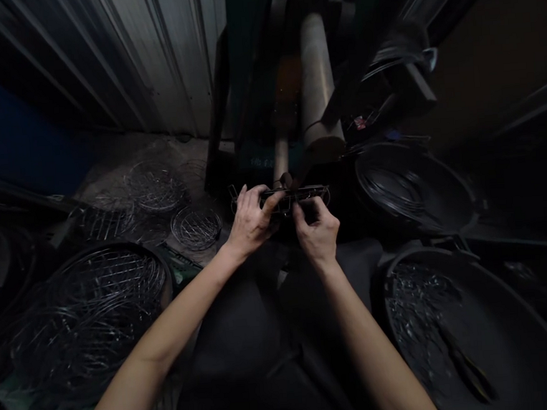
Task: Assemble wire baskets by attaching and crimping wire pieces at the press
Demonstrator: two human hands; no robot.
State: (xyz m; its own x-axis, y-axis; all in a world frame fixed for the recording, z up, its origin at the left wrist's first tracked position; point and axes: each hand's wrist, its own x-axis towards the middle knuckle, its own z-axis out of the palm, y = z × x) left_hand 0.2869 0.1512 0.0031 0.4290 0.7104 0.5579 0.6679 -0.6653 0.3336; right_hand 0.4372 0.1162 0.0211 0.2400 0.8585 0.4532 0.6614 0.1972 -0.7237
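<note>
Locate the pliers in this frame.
In the head view, the pliers lie at lower right inside the large black basin, on the loose wire pieces, below and to the right of the right hand.

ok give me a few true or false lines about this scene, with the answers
1. The left hand and right hand both hold a small wire frame. True.
2. The hands wear gloves. False: both are bare.
3. A pair of pliers lies in the black basin at lower right. True.
4. The wall ahead is brick. False: it is corrugated metal sheeting.
5. Round wire racks lie on the floor left of the hands. True.
</note>
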